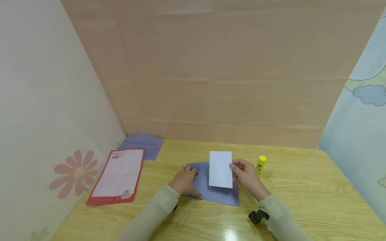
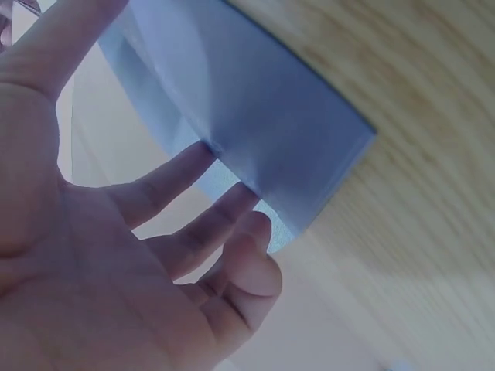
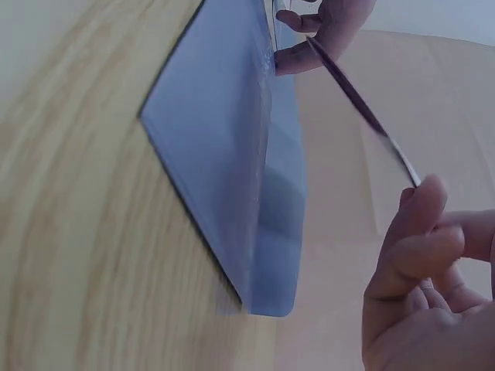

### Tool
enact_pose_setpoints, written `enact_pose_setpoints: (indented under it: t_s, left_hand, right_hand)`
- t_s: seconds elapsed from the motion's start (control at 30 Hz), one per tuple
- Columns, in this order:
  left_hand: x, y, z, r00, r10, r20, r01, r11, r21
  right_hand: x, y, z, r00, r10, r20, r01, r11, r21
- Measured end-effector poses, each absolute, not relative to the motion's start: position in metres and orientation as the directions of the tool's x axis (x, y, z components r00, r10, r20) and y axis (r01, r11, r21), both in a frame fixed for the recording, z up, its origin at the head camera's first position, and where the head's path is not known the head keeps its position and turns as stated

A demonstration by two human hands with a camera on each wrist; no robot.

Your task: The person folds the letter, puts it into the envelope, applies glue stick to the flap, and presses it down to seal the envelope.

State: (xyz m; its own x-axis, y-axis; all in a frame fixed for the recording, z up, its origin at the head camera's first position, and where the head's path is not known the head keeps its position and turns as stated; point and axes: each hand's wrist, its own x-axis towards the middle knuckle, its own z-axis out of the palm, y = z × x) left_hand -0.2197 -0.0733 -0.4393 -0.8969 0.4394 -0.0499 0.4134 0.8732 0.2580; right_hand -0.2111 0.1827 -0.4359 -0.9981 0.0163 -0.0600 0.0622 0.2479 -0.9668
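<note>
A purple envelope [image 1: 200,182] lies on the wooden table in front of the person. The left hand [image 1: 187,180] rests on its left part, thumb by the near edge. In the left wrist view, fairly straight fingers touch the envelope's [image 2: 263,108] pocket edge. Between thumb and fingers, the right hand [image 1: 245,174] pinches the right edge of a white folded paper [image 1: 220,169], which is held above the envelope. Seen edge-on in the right wrist view, the paper [image 3: 352,93] is thin with a dark reddish side, apart from the envelope [image 3: 209,131].
A yellow glue stick [image 1: 261,164] stands just beyond the right hand. To the left lies a red-bordered sheet [image 1: 119,177], partly over another purple envelope [image 1: 150,147]. A tan backdrop [image 1: 226,73] rises at the table's [image 1: 301,187] far edge, with printed walls at both sides.
</note>
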Motion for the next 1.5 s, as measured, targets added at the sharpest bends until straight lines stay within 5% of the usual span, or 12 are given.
enact_pose_setpoints:
  t_s: [0.3,0.63,1.03,1.5]
  left_hand:
    - [-0.215,-0.071,-0.438,-0.896,0.442,0.051,0.442,0.872,0.210]
    - [-0.209,-0.067,-0.438,-0.886,0.432,0.169,0.450,0.888,0.091]
    - [-0.206,-0.064,-0.444,-0.876,0.438,0.203,0.456,0.889,0.048]
    - [-0.195,-0.058,-0.444,-0.847,0.447,0.287,0.456,0.889,-0.039]
  right_hand:
    - [-0.216,0.188,-0.432,-0.999,0.049,0.010,0.002,0.245,-0.970]
    - [-0.218,0.186,-0.431,-0.976,0.049,0.213,-0.175,0.410,-0.895]
    - [-0.216,0.182,-0.430,-0.955,0.004,0.296,-0.249,0.528,-0.812]
    - [-0.211,0.171,-0.435,-0.888,-0.192,0.418,-0.383,0.812,-0.441]
